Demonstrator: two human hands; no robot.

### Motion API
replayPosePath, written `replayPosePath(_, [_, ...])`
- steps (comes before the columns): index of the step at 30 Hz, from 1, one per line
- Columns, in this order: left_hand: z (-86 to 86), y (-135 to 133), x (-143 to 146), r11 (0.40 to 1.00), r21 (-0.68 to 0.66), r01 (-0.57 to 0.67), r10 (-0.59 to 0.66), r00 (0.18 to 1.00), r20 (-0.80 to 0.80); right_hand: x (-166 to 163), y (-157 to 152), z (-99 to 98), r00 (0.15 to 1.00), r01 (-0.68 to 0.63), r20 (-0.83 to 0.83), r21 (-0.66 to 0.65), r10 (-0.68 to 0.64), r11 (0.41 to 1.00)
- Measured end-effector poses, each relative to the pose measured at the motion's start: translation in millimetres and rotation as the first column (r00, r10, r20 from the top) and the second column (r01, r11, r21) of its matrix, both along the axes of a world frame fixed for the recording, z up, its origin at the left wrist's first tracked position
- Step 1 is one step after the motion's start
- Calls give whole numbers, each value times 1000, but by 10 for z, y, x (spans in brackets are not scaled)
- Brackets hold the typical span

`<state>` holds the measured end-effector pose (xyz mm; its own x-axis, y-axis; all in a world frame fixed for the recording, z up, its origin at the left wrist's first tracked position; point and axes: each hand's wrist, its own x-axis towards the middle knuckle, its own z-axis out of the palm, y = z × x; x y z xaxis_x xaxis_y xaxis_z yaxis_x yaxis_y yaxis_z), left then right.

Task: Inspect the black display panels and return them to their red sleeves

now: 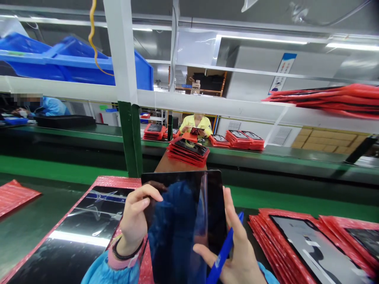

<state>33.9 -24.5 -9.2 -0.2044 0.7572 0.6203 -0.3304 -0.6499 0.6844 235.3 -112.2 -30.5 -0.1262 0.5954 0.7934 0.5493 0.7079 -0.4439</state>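
I hold a glossy black glass panel [185,221] upright in front of me, tilted a little back. My left hand [134,221] grips its left edge, with the thumb and forefinger pinched near the top corner. My right hand [237,244] supports the right edge and lower part, and a blue pen-like tool [225,248] lies across its fingers. A clear film on the panel shows a vertical crease down the middle. Below my left hand another black panel lies on a red bubble-wrap bag [85,225].
More black panels in red bags are stacked at the right [314,244]. One red bag [14,195] lies at the left on the green conveyor belt [44,169]. Across the line a person in yellow [197,124] sits among red stacks [188,152]. A white-and-green post [127,98] stands ahead.
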Motion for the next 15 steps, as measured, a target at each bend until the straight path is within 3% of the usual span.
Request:
replayPosePath(2, [-26, 7, -18, 998, 39, -53, 53, 999, -2, -13, -6, -16, 995, -27, 103, 106, 16, 994])
replayPosePath(5, [-56, 7, -35, 991, 92, -102, 102, 995, 5, -29, -19, -21, 992, -43, 120, 138, 26, 990])
replayPosePath(11, [-141, 4, -64, 980, 182, -81, 94, 994, -61, 97, 46, -147, 995, -102, 19, 11, 102, 995])
replayPosePath(15, [-171, -33, -54, 967, 253, -4, 55, 979, -197, 167, 23, -232, 999, 6, -54, 24, -5, 1000])
